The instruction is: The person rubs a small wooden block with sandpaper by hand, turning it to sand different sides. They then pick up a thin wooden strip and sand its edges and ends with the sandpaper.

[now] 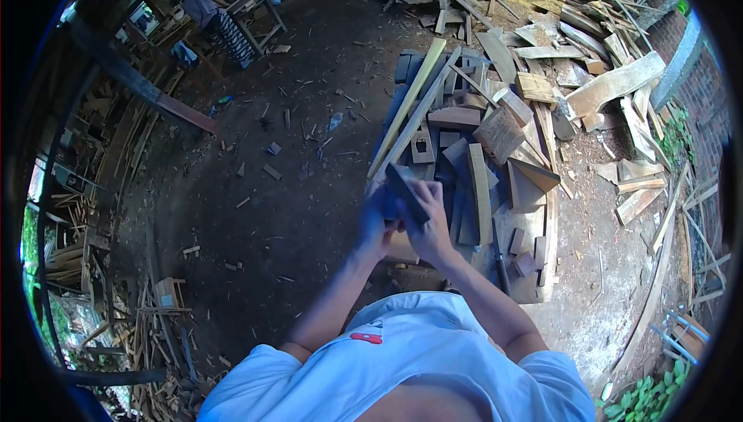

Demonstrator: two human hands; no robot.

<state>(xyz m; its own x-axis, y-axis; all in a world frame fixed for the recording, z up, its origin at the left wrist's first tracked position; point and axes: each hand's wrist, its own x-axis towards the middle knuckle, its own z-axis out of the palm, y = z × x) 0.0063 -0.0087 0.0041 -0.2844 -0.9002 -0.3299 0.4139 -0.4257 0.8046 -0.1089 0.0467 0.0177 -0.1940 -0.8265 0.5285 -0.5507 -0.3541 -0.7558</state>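
Observation:
Both of my hands are raised together at the near end of a low workbench heaped with wood. Between them is a dark, flat, oblong piece (pixel 407 193), tilted, its long narrow face toward me. My right hand (pixel 430 209) is closed around its right side, the fingers wrapped over it. My left hand (pixel 376 217), in bluish shade, grips it from the left; its fingers are partly hidden behind the piece. Just below the hands shows a pale wooden block (pixel 402 248). Right of them a long wooden bar (pixel 479 193) lies among angled blocks (pixel 531 182).
Long strips (pixel 414 101) lean along the bench's left side. A dark-handled tool (pixel 501 271) rests near small blocks (pixel 524 264). Offcuts (pixel 619 85) are piled on the right. A person (pixel 209 15) stands by a trestle far left; wood scraps (pixel 272 170) dot the dirt floor.

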